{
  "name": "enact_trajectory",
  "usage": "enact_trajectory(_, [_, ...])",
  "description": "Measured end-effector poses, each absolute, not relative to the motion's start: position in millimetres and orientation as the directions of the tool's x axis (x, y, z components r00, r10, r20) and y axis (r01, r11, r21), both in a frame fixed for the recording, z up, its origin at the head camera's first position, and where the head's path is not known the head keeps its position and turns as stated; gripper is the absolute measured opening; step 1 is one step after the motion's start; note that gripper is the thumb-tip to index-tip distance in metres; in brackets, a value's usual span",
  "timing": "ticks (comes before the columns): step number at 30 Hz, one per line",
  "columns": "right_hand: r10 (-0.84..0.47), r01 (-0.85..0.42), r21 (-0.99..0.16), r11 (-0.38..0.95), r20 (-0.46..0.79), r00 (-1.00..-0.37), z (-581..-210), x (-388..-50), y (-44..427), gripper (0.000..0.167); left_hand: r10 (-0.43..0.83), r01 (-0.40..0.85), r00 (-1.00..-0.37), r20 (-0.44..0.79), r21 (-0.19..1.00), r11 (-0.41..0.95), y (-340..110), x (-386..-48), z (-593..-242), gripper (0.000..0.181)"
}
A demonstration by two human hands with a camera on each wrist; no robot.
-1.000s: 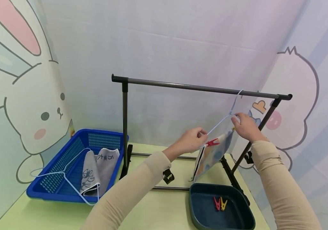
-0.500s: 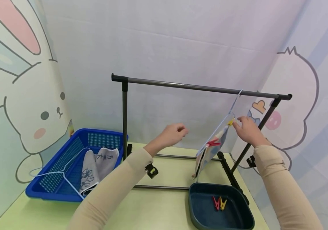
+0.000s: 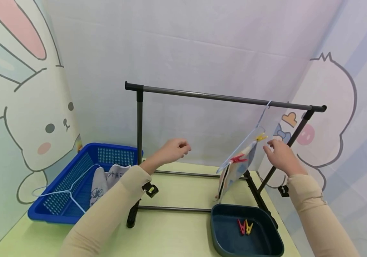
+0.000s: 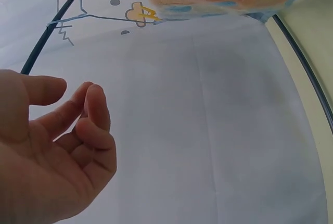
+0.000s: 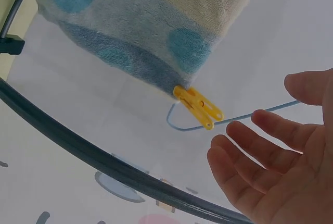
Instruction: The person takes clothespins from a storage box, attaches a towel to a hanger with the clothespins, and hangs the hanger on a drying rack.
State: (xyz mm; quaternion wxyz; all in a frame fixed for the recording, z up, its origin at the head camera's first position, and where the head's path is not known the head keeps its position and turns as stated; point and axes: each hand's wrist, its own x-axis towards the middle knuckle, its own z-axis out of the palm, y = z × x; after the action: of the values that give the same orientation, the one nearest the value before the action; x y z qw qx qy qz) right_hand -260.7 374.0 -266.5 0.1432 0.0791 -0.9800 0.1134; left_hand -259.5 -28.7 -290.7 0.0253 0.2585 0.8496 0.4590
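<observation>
A spotted towel (image 3: 237, 171) hangs on a light blue hanger (image 3: 242, 144), hooked over the rack's bar (image 3: 202, 95). A red clip (image 3: 238, 159) and a yellow clip (image 3: 261, 137) hold the towel to it. Just right of the yellow clip, my right hand (image 3: 281, 157) touches nothing, fingers loosely bent; the right wrist view shows the yellow clip (image 5: 197, 107) beside the fingertips. My left hand (image 3: 172, 150) hovers empty between the rack's left post and the towel, its fingers loosely curled in the left wrist view.
A blue basket (image 3: 53, 218) at the left holds a grey cloth (image 3: 98, 184) and another light blue hanger (image 3: 70, 192), partly behind my left sleeve. Front right, a dark tray (image 3: 231, 246) contains a red clip (image 3: 242, 226) and a yellow clip (image 3: 249, 227).
My left hand has let go of the hanger and moved left. My right hand has come away from the hanger and lowered slightly to the right. The hanger and towel have swung a little.
</observation>
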Motion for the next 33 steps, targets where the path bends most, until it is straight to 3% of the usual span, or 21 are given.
enact_trajectory(19, [-0.190, -0.233, -0.184, 0.955, 0.223, -0.956, -312, -231, 380, 0.031, 0.483, 0.413, -0.868, 0.118, 0.714, 0.566, -108, -250, -320, 0.022])
enact_trajectory(33, [-0.227, -0.249, -0.190, 0.950, 0.130, -0.965, -353, -220, 383, 0.018, 0.364, 0.275, -0.931, 0.007, 0.671, 0.688, -172, -251, -348, 0.023])
